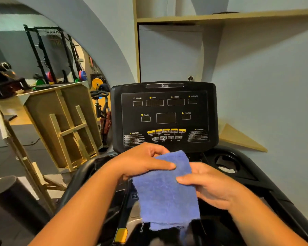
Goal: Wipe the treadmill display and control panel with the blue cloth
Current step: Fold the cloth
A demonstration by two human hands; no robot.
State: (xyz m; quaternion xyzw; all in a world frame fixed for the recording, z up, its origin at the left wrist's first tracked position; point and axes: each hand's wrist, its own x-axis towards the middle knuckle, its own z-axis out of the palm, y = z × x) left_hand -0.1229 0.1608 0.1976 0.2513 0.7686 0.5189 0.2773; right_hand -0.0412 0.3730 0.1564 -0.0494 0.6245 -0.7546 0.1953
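Observation:
The black treadmill display stands upright ahead of me, its windows dark. A row of yellow and grey control buttons runs along its lower part. Just below the console I hold a folded blue cloth hanging down between both hands. My left hand pinches its upper left edge, thumb laid across the front. My right hand grips its right edge with the thumb on the front. The cloth is not touching the panel.
A cup holder sits in the tray right of the console. A wooden frame leans at the left, with a black foam roller lower left. A wall with a wooden shelf rises behind the treadmill. Gym racks stand far left.

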